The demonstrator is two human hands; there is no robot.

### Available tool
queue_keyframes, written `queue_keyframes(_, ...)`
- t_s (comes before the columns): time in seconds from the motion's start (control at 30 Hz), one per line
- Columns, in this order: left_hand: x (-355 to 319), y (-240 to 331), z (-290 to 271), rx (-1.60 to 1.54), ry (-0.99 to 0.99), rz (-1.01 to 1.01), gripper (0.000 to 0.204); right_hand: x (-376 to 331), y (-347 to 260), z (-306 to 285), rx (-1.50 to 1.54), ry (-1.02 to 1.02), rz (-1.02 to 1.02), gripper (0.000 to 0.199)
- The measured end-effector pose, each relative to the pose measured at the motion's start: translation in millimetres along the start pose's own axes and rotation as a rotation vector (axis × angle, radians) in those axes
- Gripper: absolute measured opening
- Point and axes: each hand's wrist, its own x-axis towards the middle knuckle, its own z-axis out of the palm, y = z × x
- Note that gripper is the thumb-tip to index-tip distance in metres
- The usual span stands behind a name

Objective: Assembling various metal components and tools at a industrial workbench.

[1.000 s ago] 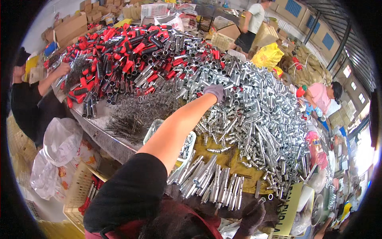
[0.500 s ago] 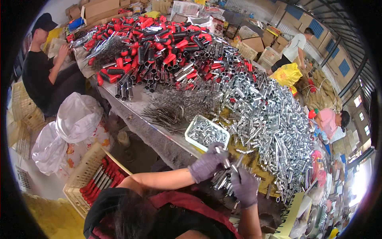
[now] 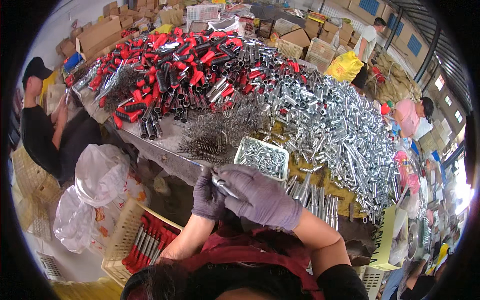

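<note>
Your two gloved hands meet over a small metal piece at the desk edge

Nearest you, your right hand (image 3: 260, 196) in a grey-purple glove curls closed over a short shiny silver metal tube (image 3: 223, 187), and your left hand (image 3: 207, 195), gloved the same, pinches it from below at the near edge of the grey desk (image 3: 150, 145). Just beyond sits a white plastic tray of small silver parts (image 3: 263, 158), with dark wire springs (image 3: 207, 147) beside it to the left. A yellow slatted crate of red-handled tools (image 3: 137, 237) stands low at your left. Farther off lie the big heap of bright silver tubes (image 3: 340, 125) and the pile of red and black grips (image 3: 175, 70)
</note>
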Motion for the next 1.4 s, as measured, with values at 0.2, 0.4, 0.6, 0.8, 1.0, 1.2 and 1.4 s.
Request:
queue_keyframes(0.2, -43, -48, 51, 1.302, -0.473, 0.266, 0.016, -19, 24, -20, -0.226, -0.127, 0.366, 0.049)
queue_keyframes(0.4, -46, -82, 63, 1.662, -0.668, -0.111, 0.039, -88, 42, -38, -0.199, -0.11, 0.414, 0.042)
queue_keyframes(0.6, -31, -123, 40, 1.908, -0.931, -0.302, 0.053, -138, 57, -74, 0.251, 0.434, 0.874, 0.038)
queue_keyframes(0.8, -15, -140, 57, 2.418, -0.784, 0.451, 0.063, -130, 120, -73, 0.427, 0.511, 1.243, 0.044)
queue_keyframes(1.0, 3, -159, 72, 2.775, -0.469, -0.048, 0.061, -114, 170, -82, -0.042, -0.158, 1.207, 0.048)
queue_keyframes(1.2, 10, -152, 63, 2.681, -0.629, 0.051, 0.046, -186, 286, -149, -0.828, 0.089, 1.142, 0.021)
queue_keyframes(1.4, 3, -138, 74, 2.569, -0.571, 0.01, 0.044, -257, 344, -190, -0.984, 0.093, 1.181, 0.022)
